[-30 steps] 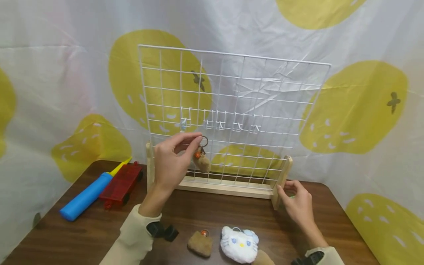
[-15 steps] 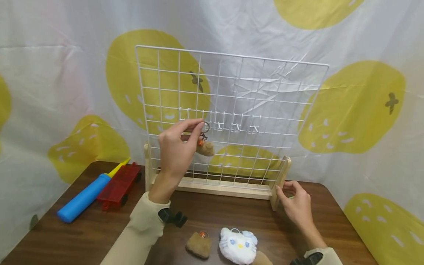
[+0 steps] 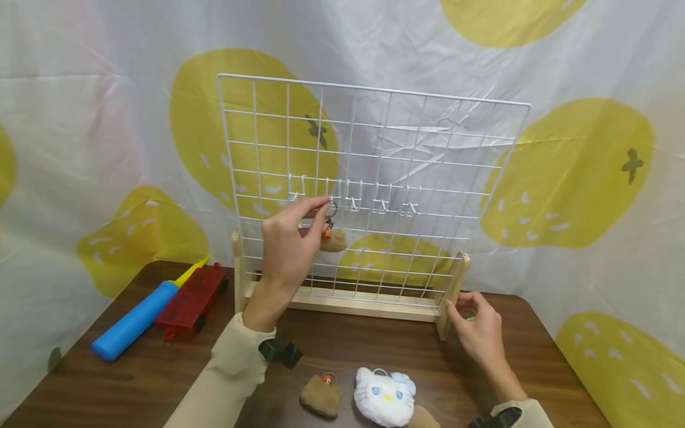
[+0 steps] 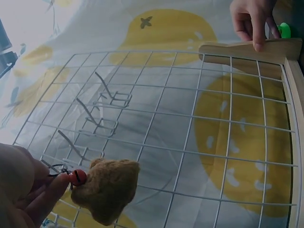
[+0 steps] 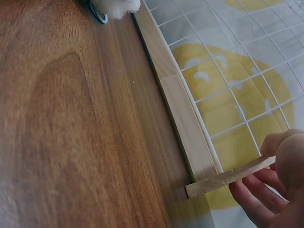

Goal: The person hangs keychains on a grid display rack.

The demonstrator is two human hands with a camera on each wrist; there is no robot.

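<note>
My left hand pinches the metal ring of a brown plush keychain between thumb and forefinger. An orange bell hangs beside the plush in the left wrist view. Ring and fingertips overlap the second white hook from the left, largely hiding it on the wire grid rack. Farther right, several bare hooks stick out. My right hand grips the rack's right wooden support, thumb on one face and fingers on the other, as the right wrist view confirms.
Near the table's front lie a brown plush with an orange bell, a white cat plush and a partly hidden brown one. A blue pump and a red toy wagon lie left of the rack.
My left hand has risen with the plush keychain to hook height and shifted slightly right, then dipped a little. The right hand has kept its grip on the support.
</note>
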